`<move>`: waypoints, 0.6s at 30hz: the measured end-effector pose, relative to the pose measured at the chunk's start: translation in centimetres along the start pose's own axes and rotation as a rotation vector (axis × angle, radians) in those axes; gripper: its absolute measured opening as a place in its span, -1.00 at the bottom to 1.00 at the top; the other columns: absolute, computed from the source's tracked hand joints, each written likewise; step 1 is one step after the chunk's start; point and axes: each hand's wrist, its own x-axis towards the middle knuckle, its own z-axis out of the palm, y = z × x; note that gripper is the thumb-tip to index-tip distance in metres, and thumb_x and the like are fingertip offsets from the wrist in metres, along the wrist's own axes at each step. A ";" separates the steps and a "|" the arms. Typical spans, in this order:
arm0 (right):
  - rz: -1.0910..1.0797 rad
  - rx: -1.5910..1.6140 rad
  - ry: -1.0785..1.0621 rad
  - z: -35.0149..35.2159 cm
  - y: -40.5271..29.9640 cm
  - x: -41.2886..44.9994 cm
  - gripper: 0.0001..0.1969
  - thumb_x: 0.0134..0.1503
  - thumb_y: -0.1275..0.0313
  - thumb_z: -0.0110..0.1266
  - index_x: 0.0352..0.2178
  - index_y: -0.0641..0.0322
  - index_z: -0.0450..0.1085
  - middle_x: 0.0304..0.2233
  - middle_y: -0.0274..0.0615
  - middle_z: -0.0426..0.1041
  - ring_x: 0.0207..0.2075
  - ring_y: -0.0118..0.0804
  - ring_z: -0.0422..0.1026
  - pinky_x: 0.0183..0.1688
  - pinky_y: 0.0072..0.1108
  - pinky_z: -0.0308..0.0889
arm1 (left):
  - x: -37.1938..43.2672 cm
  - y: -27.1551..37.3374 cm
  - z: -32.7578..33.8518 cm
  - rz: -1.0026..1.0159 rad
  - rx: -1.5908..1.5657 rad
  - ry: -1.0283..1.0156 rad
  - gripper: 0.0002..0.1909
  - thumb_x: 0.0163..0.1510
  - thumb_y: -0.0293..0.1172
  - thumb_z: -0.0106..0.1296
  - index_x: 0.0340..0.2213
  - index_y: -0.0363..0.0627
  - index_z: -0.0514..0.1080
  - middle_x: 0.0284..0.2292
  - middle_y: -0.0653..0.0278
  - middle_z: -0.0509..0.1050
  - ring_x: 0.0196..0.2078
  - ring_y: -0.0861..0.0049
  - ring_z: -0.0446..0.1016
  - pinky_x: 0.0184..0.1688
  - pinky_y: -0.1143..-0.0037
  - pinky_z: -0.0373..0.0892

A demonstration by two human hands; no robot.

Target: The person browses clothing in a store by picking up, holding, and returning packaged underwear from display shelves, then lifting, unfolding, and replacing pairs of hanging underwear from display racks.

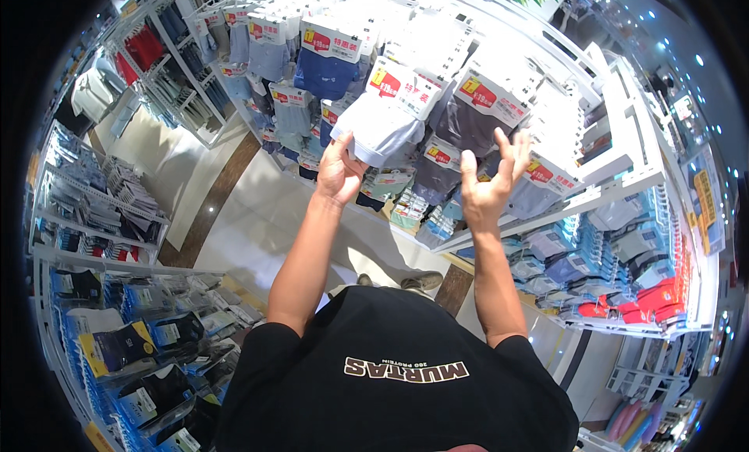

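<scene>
My left hand (339, 172) holds the lower left corner of a pale folded garment (383, 127), thumb on the front and fingers partly hidden behind. A white header card (404, 88) with red and yellow print tops that garment. My right hand (490, 180) is raised with its fingers spread and nothing in it. Just beyond it, a dark grey folded garment (465, 123) hangs under a similar card. To the left of the pale pack hangs a blue folded garment (326, 71).
Pegs on a white display rack (620, 177) carry several carded garments, with packs in blue wrapping (562, 264) at the right. Behind me on the left stands a rack of bagged black garments (155, 393). Tiled floor (257, 212) with brown bands lies between the racks.
</scene>
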 end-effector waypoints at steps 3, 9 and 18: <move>0.221 0.480 -0.194 3.0 -0.1 -0.2 -0.36 -0.04 0.45 0.22 0.07 0.32 0.14 0.05 0.09 0.24 0.11 -0.04 0.23 0.17 -0.29 0.10 | -0.4 -0.6 -0.3 -0.010 0.018 -0.001 -0.53 0.18 -0.35 -0.13 0.09 -0.21 0.14 0.03 0.14 0.33 0.05 0.37 0.37 0.07 0.33 0.35; 0.477 0.799 -0.264 9.8 0.0 2.6 -0.35 0.00 0.56 0.18 0.09 0.36 0.03 -0.18 -0.01 0.42 -0.19 -0.34 0.44 -0.19 -0.60 0.37 | -1.3 -2.5 -1.6 -0.131 0.219 0.063 -0.67 0.18 -0.34 -0.12 -0.04 -0.16 0.24 -0.14 0.15 0.41 -0.14 0.33 0.49 -0.23 0.34 0.49; 0.380 0.826 -0.351 6.1 -0.6 4.5 -0.73 0.13 0.45 0.09 -0.17 0.37 0.31 -0.28 -0.23 0.47 -0.26 -0.52 0.40 -0.14 -0.67 0.29 | -4.6 -1.6 -3.6 0.018 0.488 0.351 -0.52 0.17 -0.08 -0.07 0.02 -0.12 0.27 -0.03 0.19 0.37 -0.07 0.36 0.42 -0.12 0.40 0.38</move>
